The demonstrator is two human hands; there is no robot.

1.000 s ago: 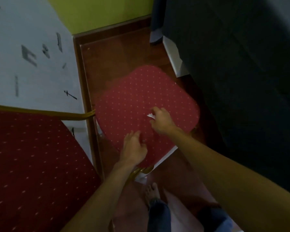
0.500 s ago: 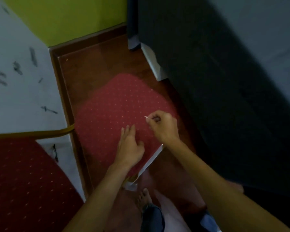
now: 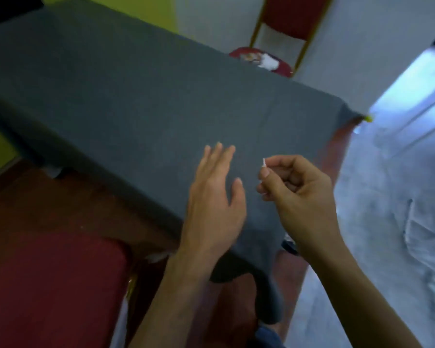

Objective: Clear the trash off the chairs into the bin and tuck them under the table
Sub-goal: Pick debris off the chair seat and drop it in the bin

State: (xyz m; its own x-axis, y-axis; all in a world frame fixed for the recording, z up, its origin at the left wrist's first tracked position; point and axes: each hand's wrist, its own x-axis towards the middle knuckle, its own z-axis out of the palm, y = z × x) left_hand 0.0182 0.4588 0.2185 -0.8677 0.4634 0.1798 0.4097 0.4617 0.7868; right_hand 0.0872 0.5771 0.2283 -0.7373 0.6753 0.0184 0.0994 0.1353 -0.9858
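Observation:
My right hand (image 3: 296,189) pinches a tiny white scrap of paper (image 3: 263,162) between thumb and forefinger, held above the near corner of the table (image 3: 136,96), which is draped in a dark grey cloth. My left hand (image 3: 215,194) hovers flat beside it with fingers spread and nothing in it. A red chair seat (image 3: 48,292) sits at the lower left, beside the table. Across the table stands a second red chair (image 3: 281,66) with a gold frame, and white and brownish trash (image 3: 261,60) lies on its seat. No bin is in view.
Red-brown floor (image 3: 48,197) runs under the table on the left. A pale, mottled floor (image 3: 387,197) spreads to the right. The wall behind is green and white. A small green thing (image 3: 368,118) shows at the table's far right corner.
The view has swung up and right from the red chair seat to the table top. My right hand has lifted away from the seat with the white scrap; my left hand has come off the seat.

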